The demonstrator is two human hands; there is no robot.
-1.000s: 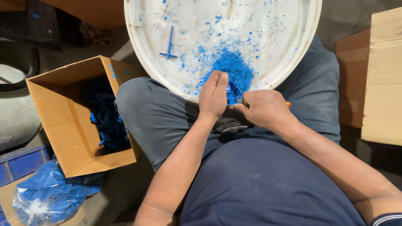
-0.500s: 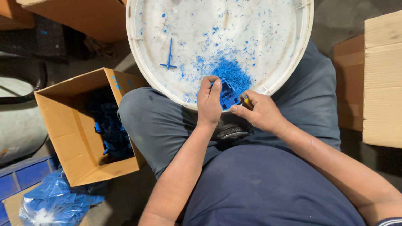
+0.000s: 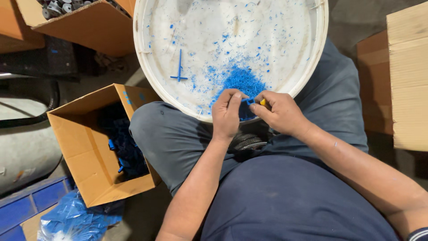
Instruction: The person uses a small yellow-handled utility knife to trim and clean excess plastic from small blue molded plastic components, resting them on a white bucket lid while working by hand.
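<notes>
A large white round tray [image 3: 307, 67] rests on my knees, strewn with blue plastic shavings [image 3: 240, 80] heaped near its front rim. My left hand [image 3: 226, 114] pinches a small blue plastic part [image 3: 248, 102] over that rim. My right hand [image 3: 280, 112] meets it from the right, gripping a small tool with a yellow end [image 3: 263, 102] against the part. A loose blue T-shaped piece [image 3: 179, 71] lies on the tray to the left.
An open cardboard box [image 3: 84, 151] holding dark blue parts stands at my left knee. Blue plastic bags [image 3: 71, 221] lie below it. Another box [image 3: 89, 22] with grey parts sits at top left, and flat cardboard [image 3: 408, 76] is stacked on the right.
Both hands have risen slightly off the shavings heap and come together at the tray's rim, the blue part now pinched between them. The view has tilted a little.
</notes>
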